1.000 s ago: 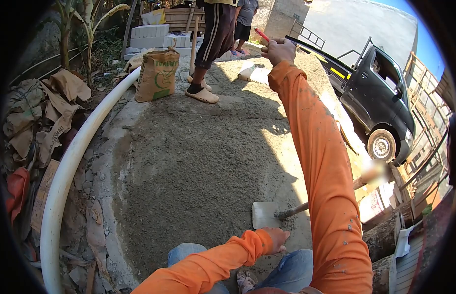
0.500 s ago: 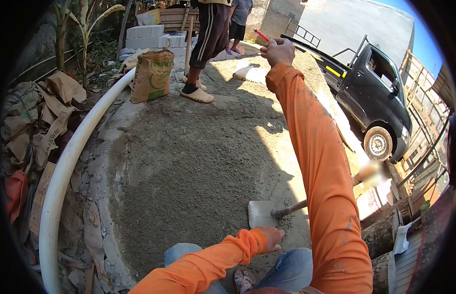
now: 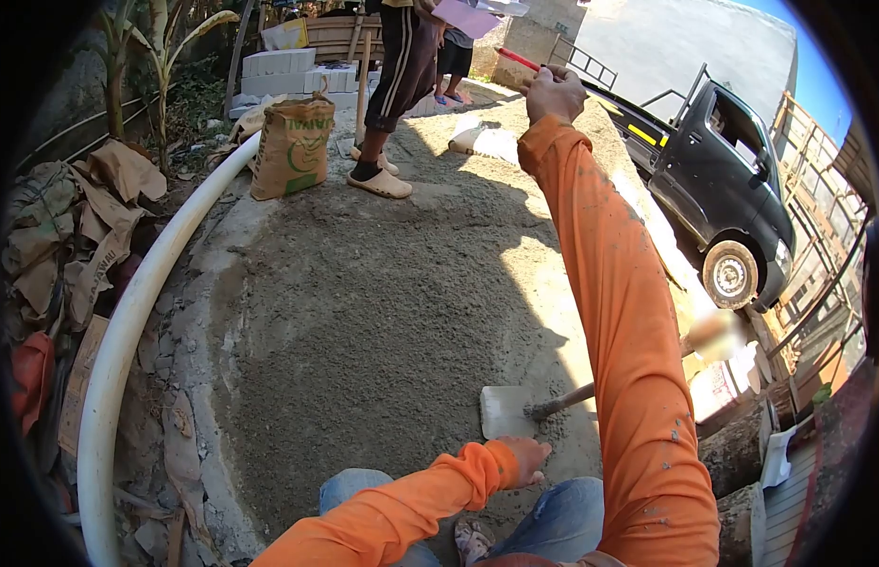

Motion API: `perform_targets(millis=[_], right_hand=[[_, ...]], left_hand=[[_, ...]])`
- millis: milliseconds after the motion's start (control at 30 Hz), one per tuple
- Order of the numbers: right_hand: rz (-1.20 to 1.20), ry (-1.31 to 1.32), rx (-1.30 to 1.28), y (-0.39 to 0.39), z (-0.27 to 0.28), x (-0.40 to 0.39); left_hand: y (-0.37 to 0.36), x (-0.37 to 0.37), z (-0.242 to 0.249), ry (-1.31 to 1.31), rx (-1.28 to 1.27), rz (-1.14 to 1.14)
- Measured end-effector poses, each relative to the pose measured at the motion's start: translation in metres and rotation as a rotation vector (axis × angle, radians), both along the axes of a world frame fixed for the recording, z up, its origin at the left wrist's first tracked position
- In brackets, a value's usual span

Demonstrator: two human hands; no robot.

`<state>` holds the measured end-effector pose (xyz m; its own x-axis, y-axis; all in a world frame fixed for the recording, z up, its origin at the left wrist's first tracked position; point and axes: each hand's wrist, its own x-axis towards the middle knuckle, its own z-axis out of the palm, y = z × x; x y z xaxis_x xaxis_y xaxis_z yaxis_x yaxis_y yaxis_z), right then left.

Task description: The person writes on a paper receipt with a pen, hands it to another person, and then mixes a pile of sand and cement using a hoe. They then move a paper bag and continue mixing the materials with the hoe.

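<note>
My right hand (image 3: pixel 554 94) is stretched far forward, its fingers closed on a slim red pen (image 3: pixel 518 60) that points to the upper left. Low in the view, my left hand (image 3: pixel 524 461) hangs over my bent knee with its fingers loosely apart and nothing in them. Just beyond it a hoe (image 3: pixel 505 414) lies with its flat blade on rough grey mortar (image 3: pixel 383 312); my right sleeve crosses its handle. Ahead, a standing person (image 3: pixel 401 85) holds a pink sheet of paper (image 3: pixel 466 17) and some white paper.
A brown cement bag (image 3: pixel 293 146) stands by a long white pipe (image 3: pixel 128 340) on the left. Another bag (image 3: pixel 486 142) lies ahead. White blocks (image 3: pixel 279 71) are stacked behind. A dark pickup truck (image 3: pixel 713 180) is parked right. Logs (image 3: pixel 732 454) lie at lower right.
My right hand has moved slightly right and down with the pen. The pink and white papers have come into view in the standing person's hands. My left hand stays in place.
</note>
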<state>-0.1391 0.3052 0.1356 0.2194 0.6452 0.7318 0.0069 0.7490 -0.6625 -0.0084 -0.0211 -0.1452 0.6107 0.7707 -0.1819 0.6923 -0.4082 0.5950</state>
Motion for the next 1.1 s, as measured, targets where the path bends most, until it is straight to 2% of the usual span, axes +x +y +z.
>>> perform_targets(millis=[67, 133, 267, 333, 367, 500, 700, 800, 833, 900, 933, 1000, 1033, 1067, 1100], right_hand=[[-0.127, 0.051, 0.023, -0.003, 0.005, -0.002], [-0.141, 0.053, 0.026, -0.012, 0.010, -0.003], [-0.129, -0.068, 0.001, -0.027, 0.014, -0.012], [-0.145, -0.203, 0.074, -0.041, 0.012, -0.017], [-0.207, -0.230, 0.079, -0.049, 0.011, -0.021], [-0.066, -0.211, 0.093, -0.033, 0.007, -0.038], [-0.012, -0.241, 0.117, -0.015, 0.009, -0.040], [-0.137, -0.189, 0.085, -0.035, 0.008, -0.032], [-0.250, -0.201, 0.080, -0.053, 0.003, -0.023], [0.031, -0.154, -0.062, -0.092, -0.018, -0.005], [0.246, -0.351, 0.067, -0.135, -0.066, 0.030], [0.322, -0.679, 0.195, -0.185, -0.115, 0.082], [0.238, -0.858, 0.377, -0.196, -0.137, 0.110], [0.222, -0.878, 0.303, -0.200, -0.150, 0.137], [0.117, -0.892, 0.471, -0.206, -0.159, 0.166]], left_hand=[[-0.001, -0.001, 0.003, 0.006, -0.004, -0.004], [0.000, -0.001, 0.002, 0.005, -0.014, 0.001], [0.002, 0.000, 0.000, 0.014, -0.040, 0.003], [0.001, -0.001, 0.006, 0.010, -0.052, 0.000], [0.001, -0.002, 0.008, 0.007, -0.066, -0.008], [0.002, -0.001, 0.002, 0.013, -0.043, -0.012], [-0.001, -0.004, 0.009, 0.004, -0.038, -0.001], [-0.001, -0.001, 0.001, -0.036, -0.032, -0.006], [-0.002, -0.003, 0.004, -0.017, -0.013, -0.001], [0.000, -0.008, 0.010, -0.021, 0.038, 0.021], [-0.005, -0.006, 0.005, -0.044, 0.036, 0.000], [-0.009, -0.008, 0.011, 0.008, 0.089, 0.002], [-0.010, -0.008, 0.013, 0.035, 0.079, 0.000], [-0.009, -0.007, 0.013, 0.056, 0.062, -0.001], [-0.010, -0.007, 0.010, 0.052, 0.075, 0.007]])
